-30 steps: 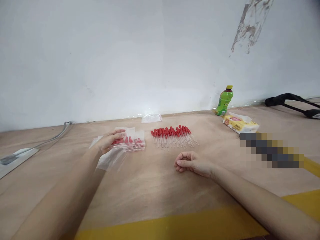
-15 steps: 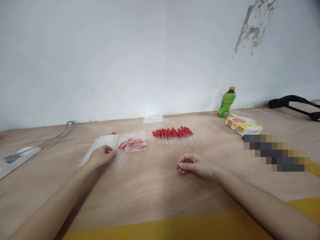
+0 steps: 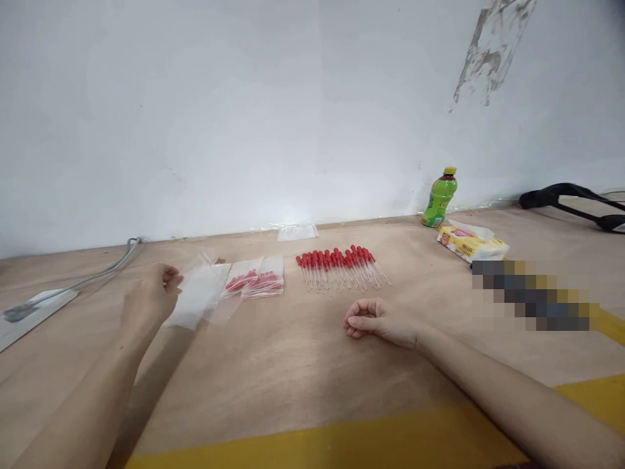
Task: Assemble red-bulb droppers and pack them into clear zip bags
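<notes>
My left hand is raised over the left of the table, fingers curled in. Whatever may be between its fingertips is hidden from me. Right beside it lie clear plastic bags, one with a corner standing up. Adjoining them are zip bags with red-topped pieces inside. My right hand rests on the table, loosely closed, with nothing visible in it. Just beyond it lies a row of thin clear droppers with red bulbs, bulbs toward the wall.
A flat clear bag lies by the wall. On the right stand a green bottle and a yellow tissue pack, with a black frame-like object farther off. A grey cable runs along the left. Yellow tape crosses the front.
My left hand has moved left and up, away from the bags holding red pieces. A clear bag's corner now stands up. My right hand has stayed in place.
</notes>
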Demonstrator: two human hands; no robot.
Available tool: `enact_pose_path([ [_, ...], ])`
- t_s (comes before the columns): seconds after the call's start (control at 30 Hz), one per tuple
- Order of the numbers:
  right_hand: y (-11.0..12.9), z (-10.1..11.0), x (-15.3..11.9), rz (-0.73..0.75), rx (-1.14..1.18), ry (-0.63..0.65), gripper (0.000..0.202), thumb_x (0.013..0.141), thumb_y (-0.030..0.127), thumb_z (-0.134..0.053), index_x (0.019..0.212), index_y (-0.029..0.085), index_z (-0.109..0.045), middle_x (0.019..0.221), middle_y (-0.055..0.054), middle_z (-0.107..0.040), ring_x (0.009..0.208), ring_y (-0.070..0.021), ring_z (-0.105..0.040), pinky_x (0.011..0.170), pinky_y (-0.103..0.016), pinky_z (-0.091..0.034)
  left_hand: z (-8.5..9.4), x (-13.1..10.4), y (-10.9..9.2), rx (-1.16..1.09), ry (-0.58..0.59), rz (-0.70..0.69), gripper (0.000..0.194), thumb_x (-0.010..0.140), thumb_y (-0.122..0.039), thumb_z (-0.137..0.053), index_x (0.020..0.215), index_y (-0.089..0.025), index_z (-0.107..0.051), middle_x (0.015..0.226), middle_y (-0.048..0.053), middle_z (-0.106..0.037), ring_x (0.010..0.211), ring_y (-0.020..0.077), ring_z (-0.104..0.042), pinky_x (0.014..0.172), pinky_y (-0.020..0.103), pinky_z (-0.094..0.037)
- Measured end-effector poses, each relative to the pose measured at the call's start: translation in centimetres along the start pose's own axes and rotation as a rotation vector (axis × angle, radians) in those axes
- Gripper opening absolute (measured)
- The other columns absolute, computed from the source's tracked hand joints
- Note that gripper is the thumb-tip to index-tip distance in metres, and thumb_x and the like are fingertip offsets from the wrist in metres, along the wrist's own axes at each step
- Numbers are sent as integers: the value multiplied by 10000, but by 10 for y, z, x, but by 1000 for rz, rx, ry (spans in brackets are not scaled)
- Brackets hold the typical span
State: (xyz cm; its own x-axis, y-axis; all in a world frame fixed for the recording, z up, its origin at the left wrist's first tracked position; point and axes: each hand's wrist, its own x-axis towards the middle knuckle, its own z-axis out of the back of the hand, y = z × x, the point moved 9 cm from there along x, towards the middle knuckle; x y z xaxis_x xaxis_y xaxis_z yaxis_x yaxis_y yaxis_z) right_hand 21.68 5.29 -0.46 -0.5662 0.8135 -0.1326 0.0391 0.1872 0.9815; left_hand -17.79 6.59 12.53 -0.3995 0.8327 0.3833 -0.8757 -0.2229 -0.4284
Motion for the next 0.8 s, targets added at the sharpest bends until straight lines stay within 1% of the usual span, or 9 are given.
enact_pose_path([
  [0.07, 1, 0, 0, 4, -7, 0, 268, 641, 359, -680, 738, 137, -565, 698, -12, -610, 674, -98, -572, 687, -252, -451, 30, -8, -12, -89, -182, -61, 193, 819, -297, -441, 984, -206, -482, 857, -19, -598, 741, 169, -565, 609, 233, -399],
  [0.13, 4, 5, 2, 15, -69, -19, 262, 651, 363, -662, 741, 141, -555, 669, -6, -598, 629, -97, -562, 634, -247, -446, 31, -16, -24, -395, -153, -126, 261, 814, -339, -468, 1058, -246, -464, 860, -46, -602, 647, 122, -549, 572, 204, -409],
  [0.2, 13, 19, 8, 67, -234, -106, 233, 671, 358, -632, 733, 149, -549, 614, 8, -571, 553, -91, -526, 549, -232, -417, 4, -26, -43, -677, 67, -179, 344, 758, -393, -552, 1063, -253, -478, 790, -52, -607, 540, 87, -503, 492, 177, -390],
  [0.27, 33, 38, 16, 187, -499, -263, 172, 682, 324, -605, 700, 159, -559, 578, 14, -549, 512, -91, -484, 498, -223, -370, -36, -45, -67, -749, 339, -207, 390, 686, -410, -631, 1014, -231, -522, 697, -40, -596, 464, 78, -456, 424, 177, -357],
  [0.37, 69, 53, 29, 370, -906, -490, 93, 691, 258, -568, 674, 173, -605, 603, -5, -578, 556, -117, -495, 534, -239, -356, -85, -81, -105, -636, 579, -332, 329, 729, -409, -584, 982, -201, -551, 707, 11, -607, 548, 137, -529, 497, 242, -429],
  [0.47, 89, 53, 52, 375, -1148, -612, 132, 727, 244, -527, 715, 189, -646, 685, -27, -620, 654, -146, -534, 622, -257, -373, -83, -110, -143, -416, 387, -648, 273, 761, -378, -558, 966, -199, -579, 957, 63, -592, 917, 224, -537, 812, 376, -423],
  [0.53, 98, 51, 67, 344, -1230, -676, 184, 759, 245, -491, 770, 190, -666, 773, -58, -628, 774, -181, -537, 703, -286, -367, -82, -131, -158, -312, 387, -793, 265, 819, -358, -487, 1025, -213, -567, 1105, 69, -543, 1053, 228, -476, 906, 398, -369],
  [0.67, 109, 51, 91, 300, -1316, -822, 291, 822, 303, -405, 920, 191, -654, 1039, -114, -557, 1011, -252, -424, 832, -388, -291, -94, -176, -161, -131, 685, -1024, 413, 870, -378, -393, 1269, -272, -389, 1364, 50, -343, 1241, 238, -310, 1002, 433, -275],
  [0.8, 101, 57, 115, 163, -1385, -829, 303, 821, 345, -396, 912, 211, -652, 1200, -96, -459, 1090, -266, -342, 877, -443, -228, -103, -190, -151, -12, 768, -1077, 506, 880, -415, -348, 1351, -295, -209, 1431, 32, -182, 1303, 242, -164, 1043, 474, -165],
])
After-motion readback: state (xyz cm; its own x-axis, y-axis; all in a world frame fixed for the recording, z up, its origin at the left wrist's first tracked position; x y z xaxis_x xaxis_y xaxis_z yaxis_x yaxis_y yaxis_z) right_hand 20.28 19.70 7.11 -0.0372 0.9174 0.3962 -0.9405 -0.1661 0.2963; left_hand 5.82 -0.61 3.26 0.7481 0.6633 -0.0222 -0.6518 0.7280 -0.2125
